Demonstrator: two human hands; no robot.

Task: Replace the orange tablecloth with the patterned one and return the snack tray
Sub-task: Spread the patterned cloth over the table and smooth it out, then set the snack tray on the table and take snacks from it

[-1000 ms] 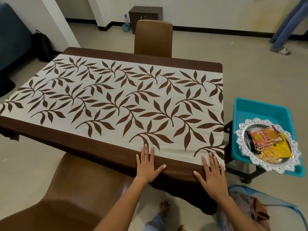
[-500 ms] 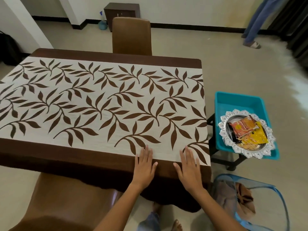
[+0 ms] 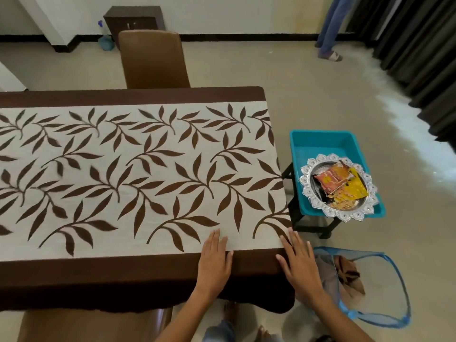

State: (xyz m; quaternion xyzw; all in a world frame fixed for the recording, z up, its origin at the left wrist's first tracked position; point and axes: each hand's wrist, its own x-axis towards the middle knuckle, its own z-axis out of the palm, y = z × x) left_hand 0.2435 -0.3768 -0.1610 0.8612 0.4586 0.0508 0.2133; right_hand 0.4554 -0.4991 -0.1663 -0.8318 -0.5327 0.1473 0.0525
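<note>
Patterned cloth [image 3: 138, 174] covers the desk, its brown border hanging over the near edge. Left hand [image 3: 214, 261] and right hand [image 3: 299, 264] lie flat on it, fingers straight, by the near right corner. Snack tray [image 3: 338, 187] sits on a blue bin [image 3: 320, 144] beside the right edge.

One head-worn wide-angle view only, so no overlap is shared. The scene is seen from the near long edge of the table [image 3: 148, 270], looking forward and down. The table's right end is framed close, floor and far wall [image 3: 234, 13] beyond.
</note>
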